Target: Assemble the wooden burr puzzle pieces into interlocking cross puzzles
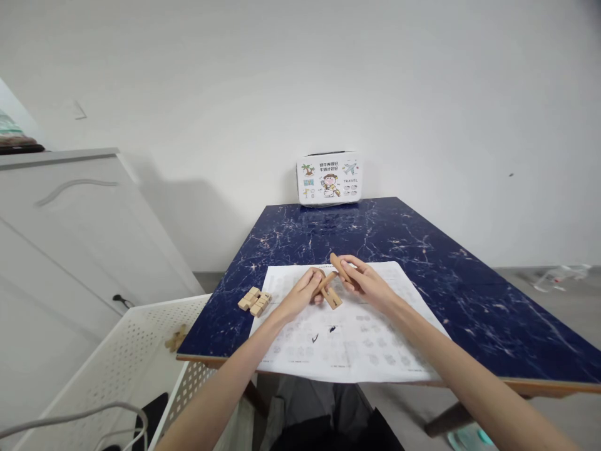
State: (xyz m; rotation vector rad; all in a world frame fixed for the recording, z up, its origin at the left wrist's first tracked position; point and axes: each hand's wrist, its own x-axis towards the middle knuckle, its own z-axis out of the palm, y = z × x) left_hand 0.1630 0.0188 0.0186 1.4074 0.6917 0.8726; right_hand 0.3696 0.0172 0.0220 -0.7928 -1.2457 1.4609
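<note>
Both of my hands meet over a white printed sheet (352, 338) on a dark blue marbled table (422, 250). My left hand (303, 293) is closed around notched wooden puzzle pieces (329, 292). My right hand (364, 279) pinches another wooden piece (339, 266) that slants up from the ones in the left hand. The pieces touch between the two hands. Two more wooden blocks (254, 301) lie side by side on the table, just left of the sheet.
A small white box with cartoon travel pictures (329, 178) stands at the table's far edge against the wall. A white perforated basket (117, 369) sits left of the table, holding a wooden piece (175, 339). A white cabinet (70, 232) stands further left.
</note>
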